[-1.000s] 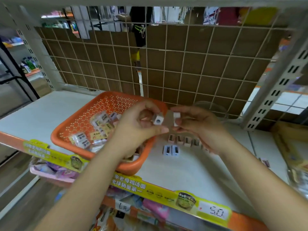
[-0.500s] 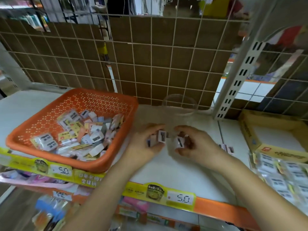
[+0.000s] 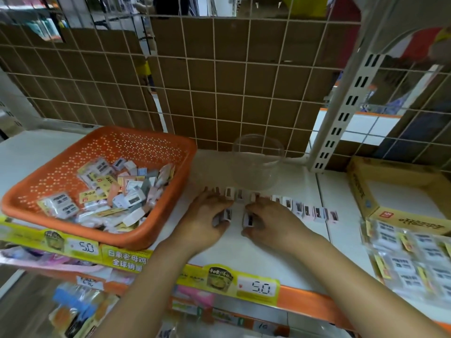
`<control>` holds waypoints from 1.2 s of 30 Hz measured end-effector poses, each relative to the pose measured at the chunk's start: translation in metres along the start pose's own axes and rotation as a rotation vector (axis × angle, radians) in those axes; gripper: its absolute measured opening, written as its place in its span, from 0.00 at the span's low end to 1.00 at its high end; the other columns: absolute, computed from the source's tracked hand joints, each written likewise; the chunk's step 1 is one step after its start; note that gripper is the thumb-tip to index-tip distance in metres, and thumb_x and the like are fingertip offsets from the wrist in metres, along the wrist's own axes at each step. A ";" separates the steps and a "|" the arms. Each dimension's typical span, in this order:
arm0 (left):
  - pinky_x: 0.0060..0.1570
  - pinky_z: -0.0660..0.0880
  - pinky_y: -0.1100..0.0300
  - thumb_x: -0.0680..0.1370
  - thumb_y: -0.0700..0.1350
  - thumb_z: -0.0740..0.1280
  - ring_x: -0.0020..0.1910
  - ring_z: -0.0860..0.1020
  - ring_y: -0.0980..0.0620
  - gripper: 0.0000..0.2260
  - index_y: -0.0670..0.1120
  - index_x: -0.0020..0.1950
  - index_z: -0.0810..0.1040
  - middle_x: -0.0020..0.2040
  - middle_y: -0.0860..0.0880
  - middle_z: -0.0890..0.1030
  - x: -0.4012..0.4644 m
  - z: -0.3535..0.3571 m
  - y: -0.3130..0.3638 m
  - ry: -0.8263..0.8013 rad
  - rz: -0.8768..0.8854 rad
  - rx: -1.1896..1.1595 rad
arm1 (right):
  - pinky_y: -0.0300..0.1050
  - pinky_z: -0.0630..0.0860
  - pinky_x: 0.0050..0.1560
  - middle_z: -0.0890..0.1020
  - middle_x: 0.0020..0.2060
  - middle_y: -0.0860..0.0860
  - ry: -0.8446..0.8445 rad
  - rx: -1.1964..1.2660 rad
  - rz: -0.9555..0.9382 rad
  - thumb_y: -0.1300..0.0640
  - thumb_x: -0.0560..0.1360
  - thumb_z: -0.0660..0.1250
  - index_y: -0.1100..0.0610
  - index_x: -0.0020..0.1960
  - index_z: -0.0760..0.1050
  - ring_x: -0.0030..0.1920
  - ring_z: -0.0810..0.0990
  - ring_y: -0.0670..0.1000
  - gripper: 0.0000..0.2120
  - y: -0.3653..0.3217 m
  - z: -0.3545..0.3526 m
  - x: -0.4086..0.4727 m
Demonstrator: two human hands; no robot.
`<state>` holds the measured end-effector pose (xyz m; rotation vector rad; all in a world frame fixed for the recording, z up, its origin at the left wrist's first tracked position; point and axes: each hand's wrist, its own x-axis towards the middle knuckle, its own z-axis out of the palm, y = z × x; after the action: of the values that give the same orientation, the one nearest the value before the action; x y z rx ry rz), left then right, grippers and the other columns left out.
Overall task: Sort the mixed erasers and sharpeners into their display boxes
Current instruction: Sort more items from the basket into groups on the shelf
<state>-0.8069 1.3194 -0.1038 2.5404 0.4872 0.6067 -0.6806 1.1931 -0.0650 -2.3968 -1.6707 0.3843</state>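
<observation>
Left hand (image 3: 207, 217) pinched one sharpener (image 3: 227, 214), right hand (image 3: 268, 220) pinched another sharpener (image 3: 249, 219), both on the shelf (image 3: 268, 259) right of the orange basket (image 3: 146, 228), before a sharpener row (image 3: 305, 211).

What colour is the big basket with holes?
Orange basket, clearest in the head view.

Two price tags (image 3: 260, 288) on the shelf's yellow edge strip (image 3: 122, 258) read "5.0". The strip carries Chinese print, partly "全球销". Other print is too blurred to read.
</observation>
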 end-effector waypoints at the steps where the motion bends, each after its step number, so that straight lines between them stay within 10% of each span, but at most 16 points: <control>1: 0.59 0.68 0.50 0.63 0.43 0.69 0.55 0.74 0.47 0.18 0.40 0.52 0.82 0.50 0.43 0.82 0.000 -0.001 0.000 -0.009 -0.001 0.025 | 0.41 0.67 0.59 0.72 0.60 0.53 0.001 0.009 0.002 0.48 0.73 0.66 0.56 0.63 0.72 0.61 0.70 0.53 0.21 0.001 0.000 -0.001; 9: 0.54 0.66 0.64 0.66 0.48 0.61 0.48 0.75 0.51 0.15 0.41 0.41 0.83 0.42 0.46 0.84 0.004 -0.010 -0.005 -0.022 0.074 0.118 | 0.41 0.68 0.51 0.76 0.52 0.55 0.060 0.053 0.001 0.55 0.73 0.65 0.55 0.45 0.75 0.55 0.73 0.55 0.03 -0.005 0.003 0.004; 16: 0.51 0.62 0.72 0.63 0.40 0.69 0.46 0.79 0.47 0.15 0.42 0.49 0.82 0.44 0.46 0.83 0.006 -0.014 0.003 -0.039 0.000 0.087 | 0.43 0.66 0.51 0.76 0.53 0.56 0.115 -0.003 -0.032 0.55 0.74 0.63 0.58 0.56 0.76 0.56 0.72 0.56 0.12 -0.019 0.009 0.018; 36: 0.45 0.72 0.56 0.70 0.48 0.58 0.45 0.79 0.41 0.18 0.42 0.53 0.80 0.47 0.42 0.81 0.025 -0.115 0.053 0.190 0.173 0.425 | 0.41 0.66 0.58 0.73 0.62 0.51 0.318 -0.050 -0.180 0.56 0.78 0.58 0.54 0.64 0.71 0.61 0.70 0.51 0.16 -0.057 -0.066 0.014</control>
<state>-0.8311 1.3285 0.0223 2.9643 0.5091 0.8948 -0.7053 1.2248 0.0137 -2.1757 -1.7410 -0.0660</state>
